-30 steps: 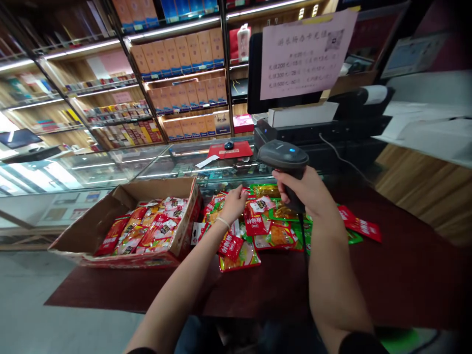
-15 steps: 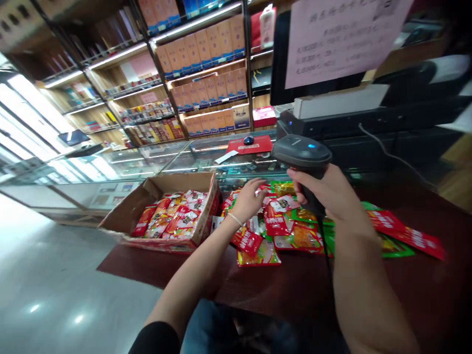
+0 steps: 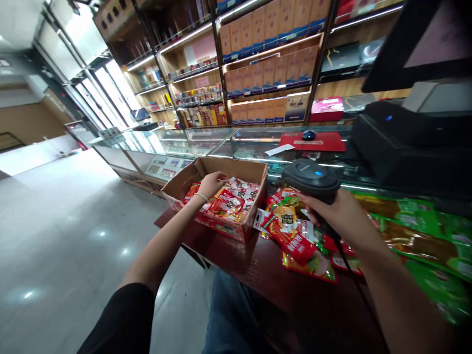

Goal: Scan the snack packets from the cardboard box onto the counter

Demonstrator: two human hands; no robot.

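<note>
My left hand [image 3: 213,185] is over the cardboard box [image 3: 250,222], just above the red snack packets [image 3: 236,196] inside. Its fingers reach forward, slightly bent and apart, and nothing shows in them; the palm side is hidden. My right hand [image 3: 341,211] is wrapped round the handle of a black barcode scanner [image 3: 311,178], which has a blue light on top and a cable hanging down. Below the scanner lies a pile of red and orange snack packets [image 3: 295,241]. Green snack packets [image 3: 416,238] lie to the right, partly behind my right forearm.
A glass display counter [image 3: 206,135] runs behind the dark red tabletop [image 3: 236,263]. On the glass are a red mat [image 3: 332,142] with a computer mouse [image 3: 309,134] and a paper slip [image 3: 279,150]. A monitor [image 3: 401,49] stands at right; shelves of boxes [image 3: 273,73] line the wall.
My left hand has moved left from the packet pile to over the box. The view has swung left. My right hand still grips the scanner, held over the pile.
</note>
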